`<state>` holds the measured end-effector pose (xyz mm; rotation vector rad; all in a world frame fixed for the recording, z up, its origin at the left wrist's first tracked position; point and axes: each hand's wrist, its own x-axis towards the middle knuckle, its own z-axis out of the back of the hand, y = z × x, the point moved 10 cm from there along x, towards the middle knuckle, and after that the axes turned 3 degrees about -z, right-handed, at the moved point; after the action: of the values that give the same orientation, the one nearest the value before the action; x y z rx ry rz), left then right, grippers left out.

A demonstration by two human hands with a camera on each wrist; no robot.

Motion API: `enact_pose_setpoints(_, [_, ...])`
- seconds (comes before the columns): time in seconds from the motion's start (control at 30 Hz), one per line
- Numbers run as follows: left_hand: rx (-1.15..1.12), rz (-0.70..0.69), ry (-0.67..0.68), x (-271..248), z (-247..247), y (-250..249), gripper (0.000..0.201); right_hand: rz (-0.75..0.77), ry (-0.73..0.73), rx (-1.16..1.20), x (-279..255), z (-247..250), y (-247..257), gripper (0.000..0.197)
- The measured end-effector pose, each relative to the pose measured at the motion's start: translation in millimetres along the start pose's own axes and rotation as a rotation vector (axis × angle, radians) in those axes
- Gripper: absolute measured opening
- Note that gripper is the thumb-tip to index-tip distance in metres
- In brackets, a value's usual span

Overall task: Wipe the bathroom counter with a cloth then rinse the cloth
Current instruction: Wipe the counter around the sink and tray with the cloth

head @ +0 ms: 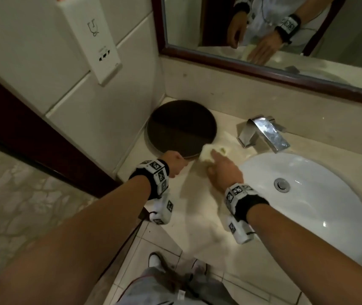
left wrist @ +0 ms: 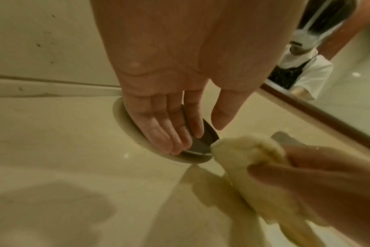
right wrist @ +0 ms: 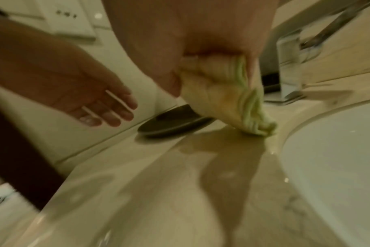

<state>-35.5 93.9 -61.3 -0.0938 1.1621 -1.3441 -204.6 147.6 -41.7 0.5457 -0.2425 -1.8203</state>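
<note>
Far left corner of the surface: dark round tray sits tight against the side wall. Your left hand is over the tray's near rim, fingers straight and relaxed, gripping nothing; in the left wrist view the fingertips look to be on the tray's edge, though I can't confirm contact.

Just right of it, your right hand pinches the yellow-green cloth, which is bunched up. Its lower end touches the surface just beside the tray's right rim, between tray and faucet. Hands are near each other, not touching.

The relation that matters: the cloth's long axis runs from your right hand forward and down towards the back wall, and the unwiped strip under and behind the tray lies to its left. The right hand owns the wipe. The left is nearer the tray, so my guess is it shifts the tray.

Sink is right of the cloth, so rinsing means a short move right under the faucet. Not there yet.
</note>
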Motion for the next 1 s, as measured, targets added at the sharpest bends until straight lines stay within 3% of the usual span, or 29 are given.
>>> enact_pose_setpoints(0.1, [0.266,-0.024,-0.017,3,10,20,0.012,0.017,0.188,-0.200,-15,-56,6,0.047])
enact_pose_setpoints(0.17, [0.408,-0.031,-0.042,3,19,33,0.016,0.001,0.134,-0.241,-16,-62,7,0.041])
enact_pose_setpoints(0.27, [0.502,-0.012,-0.084,5,32,58,0.042,0.007,0.003,-0.298,-3,-52,8,0.035])
enact_pose_setpoints(0.4, [0.579,0.006,-0.062,7,40,92,0.068,-0.027,0.079,-0.316,10,-76,-2,0.062])
enact_pose_setpoints(0.5, [0.613,0.044,-0.029,4,51,118,0.078,-0.090,0.091,-0.343,7,-101,-8,0.065])
enact_pose_setpoints(0.83, [0.761,-0.090,0.095,-3,59,155,0.072,-0.240,0.113,-0.331,-1,-116,4,0.064])
enact_pose_setpoints(1.0, [0.657,-0.154,0.046,-10,65,158,0.063,-0.268,0.120,-0.315,-6,-136,36,0.065])
